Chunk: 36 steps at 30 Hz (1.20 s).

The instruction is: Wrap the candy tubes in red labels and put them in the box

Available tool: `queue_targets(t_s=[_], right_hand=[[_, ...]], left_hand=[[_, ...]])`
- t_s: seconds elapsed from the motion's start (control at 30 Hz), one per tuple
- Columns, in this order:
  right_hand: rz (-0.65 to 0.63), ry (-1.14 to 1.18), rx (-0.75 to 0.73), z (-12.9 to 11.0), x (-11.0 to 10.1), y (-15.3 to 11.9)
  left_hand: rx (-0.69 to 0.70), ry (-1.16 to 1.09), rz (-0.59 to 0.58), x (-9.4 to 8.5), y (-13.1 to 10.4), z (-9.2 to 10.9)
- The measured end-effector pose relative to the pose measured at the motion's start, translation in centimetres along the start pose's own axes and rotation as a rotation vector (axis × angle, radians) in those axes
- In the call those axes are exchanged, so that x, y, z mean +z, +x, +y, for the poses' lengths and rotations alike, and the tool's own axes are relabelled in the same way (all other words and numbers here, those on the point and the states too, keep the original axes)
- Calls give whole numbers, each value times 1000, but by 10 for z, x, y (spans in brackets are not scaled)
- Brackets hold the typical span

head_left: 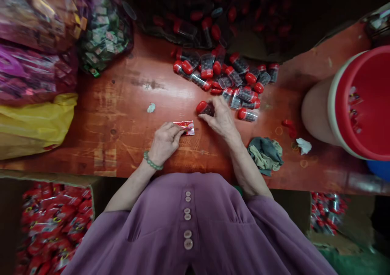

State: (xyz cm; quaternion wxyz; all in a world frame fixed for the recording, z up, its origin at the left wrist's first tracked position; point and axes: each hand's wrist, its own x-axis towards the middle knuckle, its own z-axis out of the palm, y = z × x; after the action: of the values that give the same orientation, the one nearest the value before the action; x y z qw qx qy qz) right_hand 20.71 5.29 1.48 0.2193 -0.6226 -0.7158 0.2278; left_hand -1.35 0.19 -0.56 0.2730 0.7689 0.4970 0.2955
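My left hand [166, 141], with a green bead bracelet at the wrist, pinches a small red and white printed packet [188, 127] just above the table. In my right hand [219, 118] is a small clear bottle with a red cap [204, 108], dark inside, its cap pointing left. Beyond that hand lies a loose pile of similar red-capped bottles [234, 76], most on their sides. One of them, a separate bottle [248, 114], rests to the right of my right wrist.
A dark box with more bottles [210, 27] opens at the back. Filled plastic bags [105, 31] and a yellow bag [36, 120] crowd the left. At right stand a red-rimmed bucket [341, 104], a crumpled cloth [265, 155] and white tissue [304, 146]. Boxes of red packets [55, 222] sit below.
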Motion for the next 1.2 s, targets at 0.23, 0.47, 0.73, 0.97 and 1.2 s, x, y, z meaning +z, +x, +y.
queue_targets(t_s=[0.23, 0.47, 0.73, 0.97, 1.2], right_hand=[[8, 567, 116, 0, 6, -44], [121, 697, 101, -11, -3, -74], [81, 497, -125, -34, -12, -94], [-140, 249, -267, -32, -21, -93], [-433, 144, -214, -33, -31, -89]], left_hand=[[-36, -113, 176, 2, 0, 4], [-92, -352, 141, -4, -3, 17], [-96, -473, 64, -15, -13, 31], [-97, -495, 4, -12, -19, 22], [-172, -541, -124, -7, -23, 21]])
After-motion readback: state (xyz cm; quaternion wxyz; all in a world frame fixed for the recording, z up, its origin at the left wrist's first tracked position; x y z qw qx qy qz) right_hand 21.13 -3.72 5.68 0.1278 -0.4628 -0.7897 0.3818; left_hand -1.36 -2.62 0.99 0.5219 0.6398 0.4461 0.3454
